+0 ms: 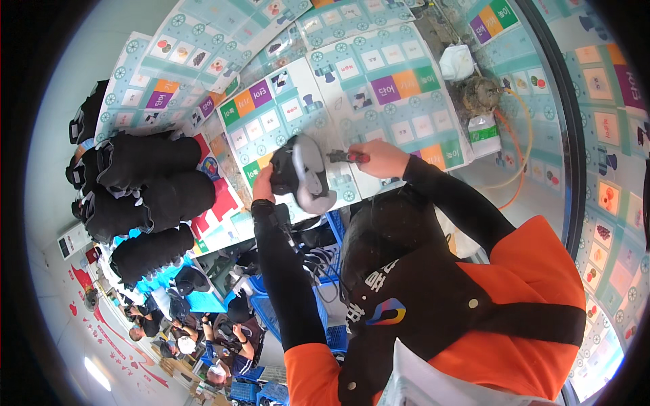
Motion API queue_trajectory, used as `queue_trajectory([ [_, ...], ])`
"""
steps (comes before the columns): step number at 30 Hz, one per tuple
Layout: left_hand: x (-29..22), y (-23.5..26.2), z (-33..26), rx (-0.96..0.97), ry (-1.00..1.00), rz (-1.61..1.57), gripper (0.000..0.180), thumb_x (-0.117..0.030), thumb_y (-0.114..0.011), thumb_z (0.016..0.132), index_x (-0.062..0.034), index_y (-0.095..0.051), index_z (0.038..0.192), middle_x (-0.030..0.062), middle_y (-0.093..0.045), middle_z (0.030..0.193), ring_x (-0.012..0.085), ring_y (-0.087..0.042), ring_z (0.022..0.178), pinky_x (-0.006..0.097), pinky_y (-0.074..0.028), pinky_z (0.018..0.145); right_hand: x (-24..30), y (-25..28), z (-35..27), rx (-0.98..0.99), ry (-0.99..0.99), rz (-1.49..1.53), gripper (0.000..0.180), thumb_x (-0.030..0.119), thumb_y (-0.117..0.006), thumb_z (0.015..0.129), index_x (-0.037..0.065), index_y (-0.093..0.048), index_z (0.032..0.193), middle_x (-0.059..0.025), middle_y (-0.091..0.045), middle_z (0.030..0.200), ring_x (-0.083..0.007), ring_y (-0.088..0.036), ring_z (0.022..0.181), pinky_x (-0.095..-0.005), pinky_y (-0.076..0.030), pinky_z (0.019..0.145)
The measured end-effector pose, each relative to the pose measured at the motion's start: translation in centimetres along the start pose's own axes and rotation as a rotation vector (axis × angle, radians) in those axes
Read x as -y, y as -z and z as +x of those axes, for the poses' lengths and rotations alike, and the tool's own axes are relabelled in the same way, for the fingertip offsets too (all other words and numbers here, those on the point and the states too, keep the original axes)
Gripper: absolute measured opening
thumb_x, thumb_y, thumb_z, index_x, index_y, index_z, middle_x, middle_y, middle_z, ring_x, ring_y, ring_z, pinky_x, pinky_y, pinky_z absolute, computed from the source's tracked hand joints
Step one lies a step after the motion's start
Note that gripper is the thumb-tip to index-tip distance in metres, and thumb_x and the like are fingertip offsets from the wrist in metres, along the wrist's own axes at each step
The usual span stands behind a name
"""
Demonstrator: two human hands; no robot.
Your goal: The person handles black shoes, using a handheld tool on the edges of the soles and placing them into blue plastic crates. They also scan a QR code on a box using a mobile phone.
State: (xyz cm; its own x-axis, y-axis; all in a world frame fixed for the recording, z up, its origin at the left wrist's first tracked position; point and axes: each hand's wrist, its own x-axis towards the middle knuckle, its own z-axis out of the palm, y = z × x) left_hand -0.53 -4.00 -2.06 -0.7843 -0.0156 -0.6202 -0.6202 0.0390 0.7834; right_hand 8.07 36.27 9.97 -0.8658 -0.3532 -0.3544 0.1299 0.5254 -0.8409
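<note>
The person's left hand is curled around the 9 o'clock side of a headset-shaped device, holding it up just above the bench. The right hand is pinched on a small red-handled screwdriver, whose dark tip points toward the device's 3 o'clock edge. The step in hand looks like driving or loosening a screw on the device, though the screw itself is too small to make out. The next move would call for keeping the tip seated straight while the left hand keeps the housing from twisting.

The device has a black, rounded body with a pale grey, smooth curved shell, probably hard plastic. The bench is covered with glossy printed sheets in pale teal with small picture tiles and purple, orange and green blocks. At 9 o'clock of the device lies a cluster of black padded bundles, matte and soft-looking. At 1 o'clock sit a crumpled white cloth, a brownish round object and a thin orange cable. Blue plastic crates stand below the bench.
</note>
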Motion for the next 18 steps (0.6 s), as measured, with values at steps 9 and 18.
queue_trajectory([
  [9,1.1,-0.7,-2.4,-0.122,-0.197,0.344,0.035,-0.032,-0.065,0.097,-0.0001,-0.071,0.109,0.0038,-0.069,0.099,0.0127,-0.058,0.089,0.028,-0.045,0.083,0.2,-2.6,2.1,-0.109,-0.001,-0.097,0.025,0.017,-0.054,0.081,0.005,-0.066,0.101,-0.0249,-0.067,0.082,-0.0455,-0.064,0.082,-0.0542,-0.05,0.074],
  [18,1.4,-1.8,-3.4,-0.184,-0.295,0.449,0.035,-0.034,-0.069,0.095,-0.0001,-0.071,0.106,0.0095,-0.071,0.091,0.014,-0.061,0.084,0.03,-0.047,0.076,-0.7,-3.4,2.9,-0.12,-0.025,-0.016,0.022,0.015,-0.054,0.078,0.004,-0.069,0.091,-0.0258,-0.066,0.08,-0.0463,-0.064,0.082,-0.0555,-0.049,0.073],
])
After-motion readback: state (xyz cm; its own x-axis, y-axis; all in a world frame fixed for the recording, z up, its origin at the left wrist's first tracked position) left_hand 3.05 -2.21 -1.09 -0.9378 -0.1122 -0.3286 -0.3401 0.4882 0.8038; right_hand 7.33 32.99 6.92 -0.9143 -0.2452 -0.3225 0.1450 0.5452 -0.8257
